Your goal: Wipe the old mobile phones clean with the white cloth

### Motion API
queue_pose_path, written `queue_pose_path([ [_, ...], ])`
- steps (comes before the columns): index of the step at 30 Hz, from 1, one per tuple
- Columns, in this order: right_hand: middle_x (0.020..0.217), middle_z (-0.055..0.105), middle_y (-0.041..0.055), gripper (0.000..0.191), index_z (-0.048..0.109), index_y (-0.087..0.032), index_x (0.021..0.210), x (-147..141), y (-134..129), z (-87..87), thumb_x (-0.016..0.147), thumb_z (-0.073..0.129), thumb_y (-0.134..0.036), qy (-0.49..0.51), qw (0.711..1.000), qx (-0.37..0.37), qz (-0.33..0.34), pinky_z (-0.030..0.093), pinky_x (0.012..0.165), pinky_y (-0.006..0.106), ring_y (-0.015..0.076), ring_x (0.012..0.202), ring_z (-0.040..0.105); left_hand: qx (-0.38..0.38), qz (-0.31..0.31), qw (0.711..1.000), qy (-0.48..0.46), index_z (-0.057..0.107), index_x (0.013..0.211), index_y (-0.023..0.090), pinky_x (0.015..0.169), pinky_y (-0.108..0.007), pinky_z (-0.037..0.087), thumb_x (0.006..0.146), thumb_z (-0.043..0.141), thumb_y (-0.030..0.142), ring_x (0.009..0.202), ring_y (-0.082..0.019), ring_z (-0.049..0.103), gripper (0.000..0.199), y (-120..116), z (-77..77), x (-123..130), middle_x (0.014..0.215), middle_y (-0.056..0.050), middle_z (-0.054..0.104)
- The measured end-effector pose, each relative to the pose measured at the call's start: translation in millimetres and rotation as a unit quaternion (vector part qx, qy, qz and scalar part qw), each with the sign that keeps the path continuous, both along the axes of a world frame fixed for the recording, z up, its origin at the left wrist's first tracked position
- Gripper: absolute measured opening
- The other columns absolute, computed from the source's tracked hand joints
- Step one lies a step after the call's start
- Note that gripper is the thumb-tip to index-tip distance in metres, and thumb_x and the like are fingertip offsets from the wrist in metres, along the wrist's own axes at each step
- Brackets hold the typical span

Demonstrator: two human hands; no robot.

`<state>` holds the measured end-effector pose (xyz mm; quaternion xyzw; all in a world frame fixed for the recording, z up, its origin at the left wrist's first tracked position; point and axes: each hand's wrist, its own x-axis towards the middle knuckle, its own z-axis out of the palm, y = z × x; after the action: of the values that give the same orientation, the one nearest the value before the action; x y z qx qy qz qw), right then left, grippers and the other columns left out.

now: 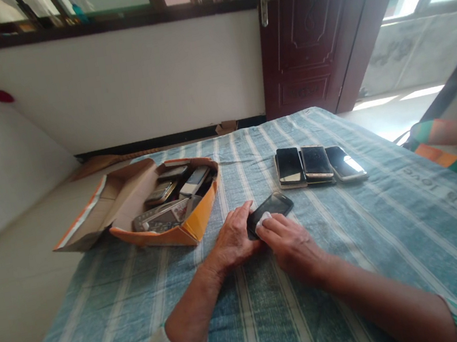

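A dark phone point(275, 204) lies at a slant on the striped cloth, between my two hands. My left hand point(236, 237) grips its near left end, with the thumb along the edge. My right hand point(294, 246) pinches a small white wipe point(263, 222) and presses it on the phone's screen. To the left is an open orange box point(199, 218) holding several old phones. Beyond my right hand, phones lie in stacks side by side: a black one point(289, 165), a gold-rimmed one point(317, 161) and a white one point(344, 163).
Blue striped cloth point(255, 330) covers the surface under everything. The box's lid point(95, 211) hangs open toward the left edge. A brown door point(301, 30) and a white wall point(130, 82) stand behind. Colourful fabric point(446, 140) is at the far right.
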<state>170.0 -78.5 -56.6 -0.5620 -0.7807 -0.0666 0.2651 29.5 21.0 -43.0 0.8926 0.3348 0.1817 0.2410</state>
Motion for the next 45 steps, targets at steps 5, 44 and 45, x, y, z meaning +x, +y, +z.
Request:
queue_pose_path([
  [5, 0.104, 0.063, 0.0166, 0.03, 0.061, -0.006, 0.115, -10, -8, -2.6, 0.092, 0.043, -0.006, -0.102, 0.994, -0.02, -0.029, 0.051, 0.086, 0.04, 0.0293, 0.107, 0.052, 0.018, 0.006, 1.0, -0.01, 0.044, 0.134, 0.011, 0.1, -0.045, 0.044, 0.067, 0.067, 0.02, 0.11, -0.028, 0.056, 0.072, -2, -1.6, 1, 0.117, -0.014, 0.061],
  [44, 0.121, 0.062, 0.0162, 0.035, 0.061, -0.011, 0.12, 46, 25, 3.0, 0.093, 0.04, -0.005, -0.109, 0.98, -0.1, -0.132, 0.044, 0.09, 0.037, 0.0293, 0.123, 0.05, -0.027, 0.025, 0.999, -0.005, 0.044, 0.137, 0.015, 0.099, -0.045, 0.044, 0.056, 0.08, 0.024, 0.111, -0.03, 0.055, 0.089, -5, 2.8, 3, 0.119, -0.011, 0.061],
  [45, 0.12, 0.062, 0.0159, 0.035, 0.061, -0.012, 0.119, 50, 26, 3.2, 0.092, 0.039, -0.004, -0.101, 0.979, -0.101, -0.147, 0.044, 0.089, 0.037, 0.0289, 0.122, 0.05, -0.028, 0.025, 0.999, -0.006, 0.044, 0.137, 0.016, 0.098, -0.045, 0.044, 0.056, 0.08, 0.024, 0.111, -0.03, 0.055, 0.089, -5, 3.5, 3, 0.119, -0.01, 0.061],
])
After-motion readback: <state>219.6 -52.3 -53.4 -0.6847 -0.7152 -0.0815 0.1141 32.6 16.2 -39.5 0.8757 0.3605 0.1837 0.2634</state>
